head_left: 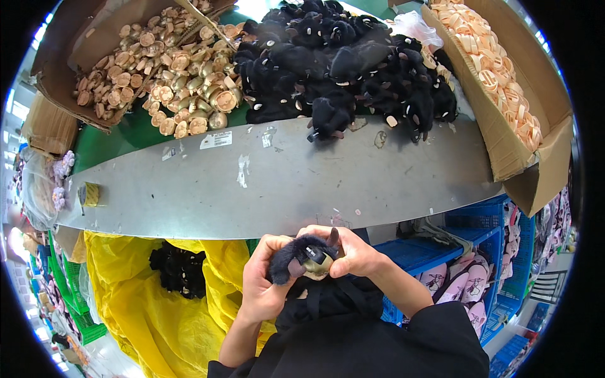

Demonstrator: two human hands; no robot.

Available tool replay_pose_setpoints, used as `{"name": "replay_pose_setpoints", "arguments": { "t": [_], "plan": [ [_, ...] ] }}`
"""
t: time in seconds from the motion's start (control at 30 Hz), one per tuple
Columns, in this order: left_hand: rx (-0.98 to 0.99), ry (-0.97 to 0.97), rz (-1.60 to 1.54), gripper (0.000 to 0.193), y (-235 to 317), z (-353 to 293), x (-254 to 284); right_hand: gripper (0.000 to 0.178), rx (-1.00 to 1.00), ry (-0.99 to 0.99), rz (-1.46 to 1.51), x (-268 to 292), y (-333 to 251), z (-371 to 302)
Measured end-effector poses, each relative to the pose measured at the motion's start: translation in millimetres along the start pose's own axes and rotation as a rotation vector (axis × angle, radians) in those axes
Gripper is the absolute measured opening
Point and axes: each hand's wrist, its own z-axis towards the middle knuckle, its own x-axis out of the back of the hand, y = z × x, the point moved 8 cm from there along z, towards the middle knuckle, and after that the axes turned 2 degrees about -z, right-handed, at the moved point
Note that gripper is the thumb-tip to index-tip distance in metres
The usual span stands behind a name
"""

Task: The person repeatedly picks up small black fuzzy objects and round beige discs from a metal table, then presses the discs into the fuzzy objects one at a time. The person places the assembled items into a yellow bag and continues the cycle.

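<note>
In front of my body, just off the near edge of the metal table, both hands are closed on a small black plush head (287,254) with pinkish-grey ears. My left hand (263,283) grips its left side, fingers behind and thumb in front. On the other side my right hand (354,253) presses its thumb against a shiny gold plastic piece (317,268) at the plush's opening. How far the piece sits inside the fabric cannot be made out. Across the table lies a heap of similar black plush pieces (353,63), and left of it a pile of gold and peach plastic pieces (195,91).
The metal tabletop (283,183) curves across the middle, with a yellow tape roll (92,194) at its left. A cardboard box (517,160) of peach plastic parts stands far right. A yellow bag (126,302) holds black plush pieces. Blue crates (435,249) stand at right.
</note>
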Motion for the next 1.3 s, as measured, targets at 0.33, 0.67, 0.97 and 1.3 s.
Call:
{"name": "replay_pose_setpoints", "arguments": {
  "t": [0.33,0.67,0.97,1.3],
  "plan": [
    [-0.186,-0.046,0.263,0.024,16,12,4,0.034,0.461,0.177,-0.797,-32,-52,-11],
    [-0.307,-0.42,0.34,0.042,45,12,-10,0.039,0.739,0.091,-1.054,-70,-59,-33],
    [-0.536,-0.143,-0.01,0.042,44,-19,-15,0.027,0.964,0.228,-1.148,-81,-70,-50],
    [-0.216,-0.102,0.606,0.076,43,-8,-15,0.04,0.766,0.211,-0.944,-57,-56,-35]
  ]
}}
